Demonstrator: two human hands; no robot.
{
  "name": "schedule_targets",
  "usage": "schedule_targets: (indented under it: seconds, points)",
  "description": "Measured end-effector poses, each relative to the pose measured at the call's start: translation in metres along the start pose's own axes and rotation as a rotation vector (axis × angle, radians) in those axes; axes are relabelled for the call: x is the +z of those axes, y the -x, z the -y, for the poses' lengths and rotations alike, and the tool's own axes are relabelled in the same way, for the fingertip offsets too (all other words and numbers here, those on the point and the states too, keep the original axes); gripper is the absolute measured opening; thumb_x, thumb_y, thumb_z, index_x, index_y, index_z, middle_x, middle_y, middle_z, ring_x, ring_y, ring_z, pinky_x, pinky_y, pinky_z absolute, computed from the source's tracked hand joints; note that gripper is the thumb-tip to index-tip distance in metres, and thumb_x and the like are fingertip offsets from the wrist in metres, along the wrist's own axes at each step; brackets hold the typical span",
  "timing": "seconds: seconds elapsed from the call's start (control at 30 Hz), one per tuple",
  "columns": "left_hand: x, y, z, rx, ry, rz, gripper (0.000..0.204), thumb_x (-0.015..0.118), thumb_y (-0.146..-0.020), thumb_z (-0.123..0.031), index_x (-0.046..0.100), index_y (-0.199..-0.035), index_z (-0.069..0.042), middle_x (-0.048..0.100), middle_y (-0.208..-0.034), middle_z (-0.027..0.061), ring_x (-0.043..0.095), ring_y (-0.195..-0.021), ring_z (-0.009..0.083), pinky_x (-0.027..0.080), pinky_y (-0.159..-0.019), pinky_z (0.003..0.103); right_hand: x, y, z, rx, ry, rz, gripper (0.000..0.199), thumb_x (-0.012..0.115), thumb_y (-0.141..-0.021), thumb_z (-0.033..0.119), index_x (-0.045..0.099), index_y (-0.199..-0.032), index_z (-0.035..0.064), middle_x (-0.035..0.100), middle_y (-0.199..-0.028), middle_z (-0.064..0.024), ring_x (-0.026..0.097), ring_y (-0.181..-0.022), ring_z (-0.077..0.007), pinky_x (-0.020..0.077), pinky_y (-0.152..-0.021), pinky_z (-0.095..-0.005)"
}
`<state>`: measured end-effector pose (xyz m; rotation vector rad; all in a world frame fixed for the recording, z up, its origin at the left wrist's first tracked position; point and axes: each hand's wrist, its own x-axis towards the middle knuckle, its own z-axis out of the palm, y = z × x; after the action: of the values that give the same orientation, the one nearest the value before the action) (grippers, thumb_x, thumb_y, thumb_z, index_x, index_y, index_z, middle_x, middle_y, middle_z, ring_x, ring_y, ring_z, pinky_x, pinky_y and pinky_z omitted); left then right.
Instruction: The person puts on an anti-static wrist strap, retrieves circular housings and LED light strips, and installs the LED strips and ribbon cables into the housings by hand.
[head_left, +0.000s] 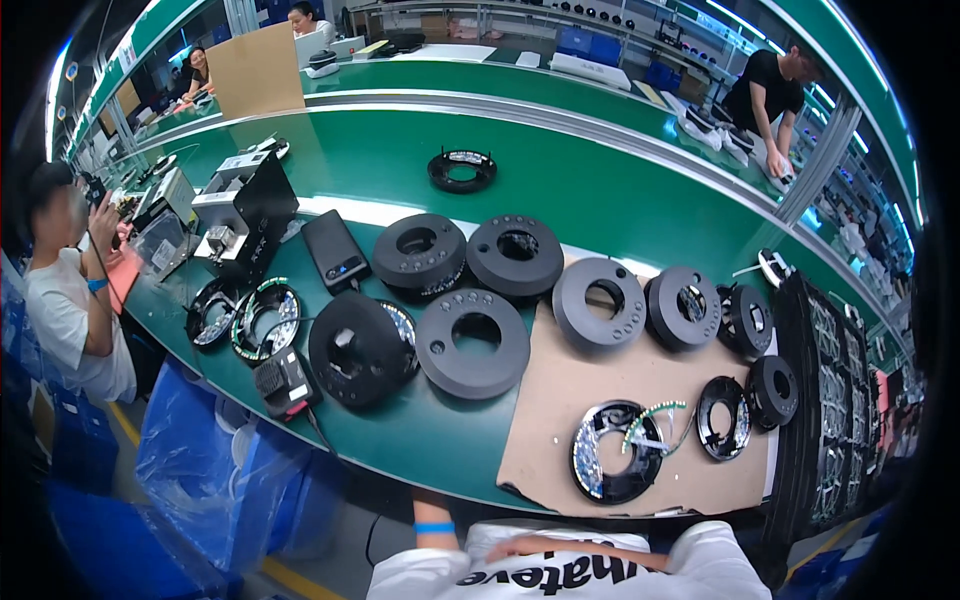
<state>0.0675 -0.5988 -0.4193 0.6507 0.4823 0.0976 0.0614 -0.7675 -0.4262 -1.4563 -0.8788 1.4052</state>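
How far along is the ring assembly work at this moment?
Looks done: several closed dark ring housings sit in a row on the green bench. In hand: nothing. The left wrist is at the bench edge with its hand hidden, and the other arm lies across the shirt. Left: an open ring with loose wires on the cardboard mat, and open rings farther left.
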Motion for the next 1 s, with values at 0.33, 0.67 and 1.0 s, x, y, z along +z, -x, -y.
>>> schedule_targets:
  seconds: [0.33, 0.67, 1.0]
  points:
    - [-0.030, 0.015, 0.018, 0.037, 0.086, 0.011, 0.044, 0.046, -0.086, -0.007, 0.035, -0.129, -0.005, 0.046, -0.123, 0.0098, 0.046, -0.111, 0.0225, 0.037, -0.094, 0.038, -0.203, 0.053, 0.325, 0.051, 1.100, -0.294, 0.018, 0.058, -0.073, 0.007, 0.062, -0.090, 0.0035, 0.062, -0.081, -0.0124, 0.061, -0.078, -0.0239, 0.0485, -0.069, -0.0337]
    - [0.054, -0.016, 0.020, 0.693, -0.045, -0.295, 0.080, 0.060, -0.078, -0.006, 0.006, -0.138, -0.005, 0.019, -0.139, 0.0208, 0.030, -0.123, 0.0315, 0.026, -0.101, 0.046, -0.447, -0.160, 0.274, 0.319, 1.780, -0.744, 0.019, 0.055, -0.067, 0.010, 0.064, -0.084, 0.0122, 0.064, -0.086, -0.0105, 0.062, -0.088, -0.0252, 0.0427, -0.080, -0.0440]
    - [0.073, -0.018, -0.010, 1.136, -0.394, -0.562, 0.079, 0.055, -0.076, -0.016, 0.011, -0.139, 0.002, 0.018, -0.143, 0.0189, 0.023, -0.130, 0.0296, 0.019, -0.105, 0.042, -0.415, -0.097, 0.334, -0.068, 1.675, -0.829, 0.018, 0.060, -0.072, 0.015, 0.062, -0.090, 0.0106, 0.061, -0.078, -0.0090, 0.059, -0.079, -0.0301, 0.0443, -0.069, -0.0444]
